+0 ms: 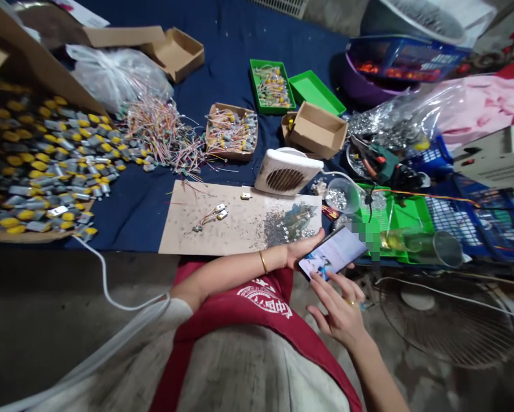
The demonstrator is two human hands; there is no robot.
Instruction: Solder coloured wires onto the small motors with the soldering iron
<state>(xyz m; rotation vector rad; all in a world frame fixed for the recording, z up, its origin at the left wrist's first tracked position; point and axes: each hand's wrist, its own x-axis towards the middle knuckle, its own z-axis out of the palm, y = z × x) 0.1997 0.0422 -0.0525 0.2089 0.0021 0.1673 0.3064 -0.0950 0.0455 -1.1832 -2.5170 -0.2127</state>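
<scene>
My left hand (298, 252) grips a smartphone (333, 253) from below, its lit screen facing up, just off the near edge of a brown cardboard sheet (239, 234). My right hand (340, 306) hovers under the phone with its fingers spread, the index fingertip touching the phone's lower edge. A gold bangle sits on my left wrist and a ring on a right finger. On the cardboard lie a few small wired motors (216, 213) and a scatter of tiny metal bits (289, 223).
A heap of yellow-capped motors (42, 166) fills the left. Loose wires (162, 134), small cardboard boxes (314, 133), green trays (271, 86), a small white fan (286, 171), a clear cup (341, 197) and blue baskets (475, 217) surround the work spot. A fan grille (449, 326) lies at the right.
</scene>
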